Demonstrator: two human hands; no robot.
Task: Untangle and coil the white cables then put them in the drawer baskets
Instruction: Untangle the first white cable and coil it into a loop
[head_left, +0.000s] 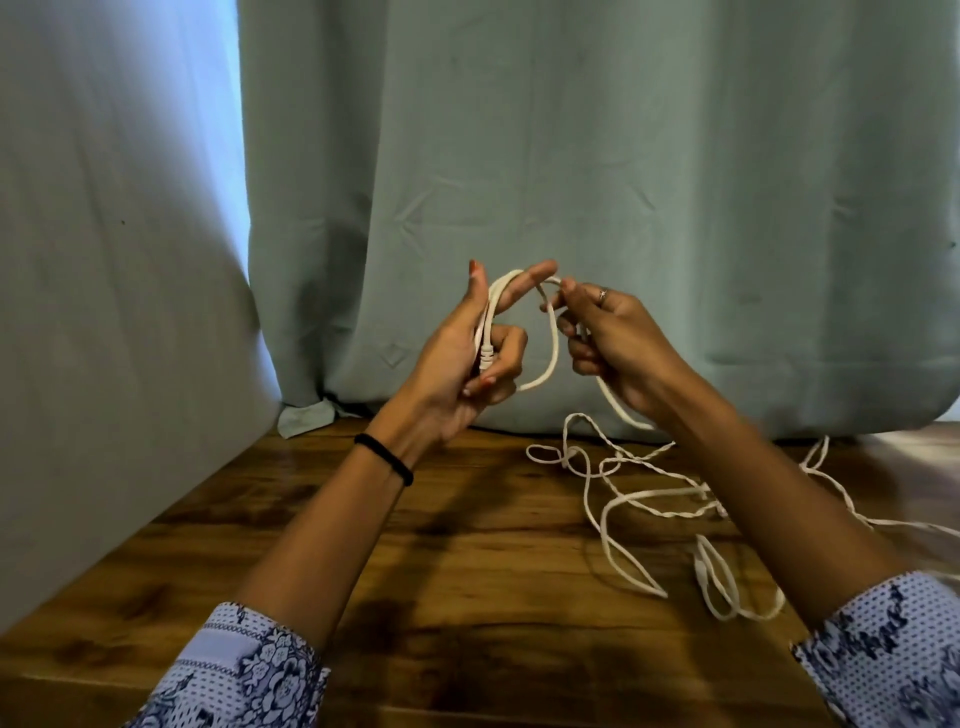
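Holding a loop of white cable (551, 338) up in the air between them, both hands work above the far part of the wooden table (467, 545). The left hand (467, 358) stands palm inward with thumb and forefinger stretched upward and the cable draped over the forefinger; its lower fingers curl in and press the cable's ribbed plug end (485, 356) against the palm. The right hand (613, 343), just to the right and nearly touching the left forefinger, pinches the top of the loop between thumb and fingertips, with the other fingers curled round the strand running down through it (a ring (602, 295) shows on one finger). From under the right hand the cable drops to the table and joins a loose tangle of white cables (649, 499), which sprawls over the right side of the tabletop, partly hidden behind the right forearm. A black hair band (384, 457) circles the left wrist, and both arms wear blue-and-white patterned sleeves (249, 670) pushed up at the near edge. A grey-green curtain (571, 156) hangs behind the table.
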